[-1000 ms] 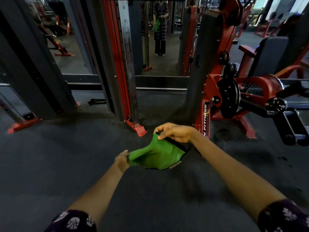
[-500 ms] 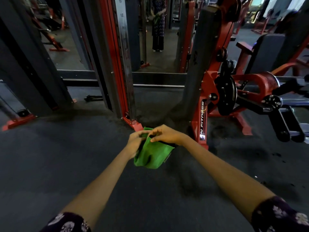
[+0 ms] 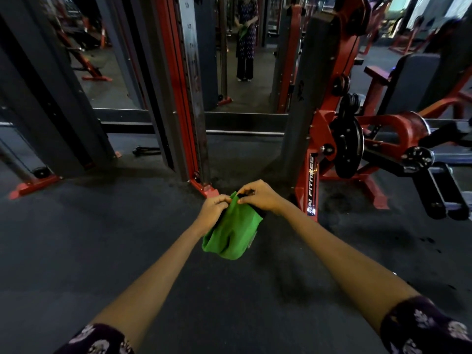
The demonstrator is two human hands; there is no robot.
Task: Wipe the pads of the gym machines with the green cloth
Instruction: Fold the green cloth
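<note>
Both hands pinch the green cloth at its top edge, left hand beside right hand, above the floor. I judge I'm folding it; next I need a pad within reach.

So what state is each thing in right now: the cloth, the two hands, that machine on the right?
green cloth: bunched, hanging in the air, touching no pad.
left hand: pinching the cloth's top edge.
right hand: pinching the same top edge.
red machine: standing idle on the floor, untouched.
dark pad: not yet being wiped.
</note>
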